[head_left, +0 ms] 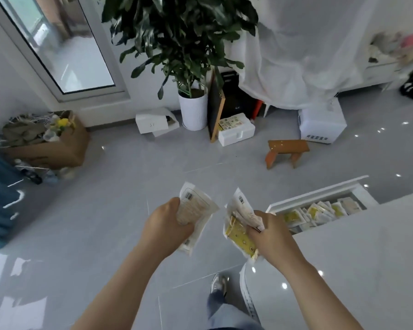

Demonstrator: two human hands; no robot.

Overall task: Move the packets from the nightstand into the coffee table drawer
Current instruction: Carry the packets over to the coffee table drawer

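My left hand [168,222] grips a bunch of white packets [198,210] over the grey floor. My right hand [270,236] grips a second bunch of packets [239,225], white ones on top and a yellow one below. Just right of that hand, the white coffee table [355,258] has its drawer [317,195] pulled open. Several white and yellow packets [320,211] lie inside it. The nightstand is out of view.
A small wooden stool [287,152] stands on the floor beyond the drawer. A potted plant [192,108], white boxes [236,129] and a white appliance [322,123] line the far wall. A cardboard box of clutter [45,141] sits at left. My shoe [218,283] is below.
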